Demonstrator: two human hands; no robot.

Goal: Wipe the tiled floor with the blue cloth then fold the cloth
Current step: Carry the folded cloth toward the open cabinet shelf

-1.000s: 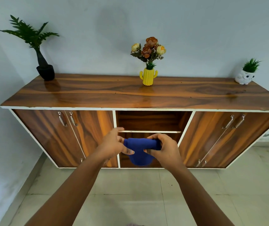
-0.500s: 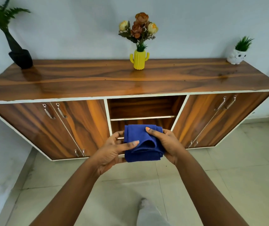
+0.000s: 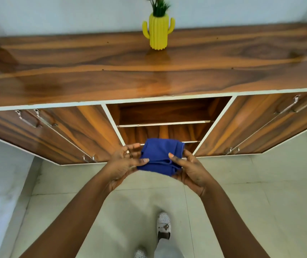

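At centre frame, the left hand (image 3: 123, 164) and right hand (image 3: 188, 168) pinch the folded blue cloth (image 3: 160, 156) between thumbs and fingers above the tiled floor (image 3: 260, 192); best to square its edges and press the layers flat.

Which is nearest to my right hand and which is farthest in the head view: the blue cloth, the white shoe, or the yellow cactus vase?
1. Blue cloth: held by the right hand, between both hands.
2. White shoe: on the floor below.
3. Yellow cactus vase: on the cabinet top, against the wall.
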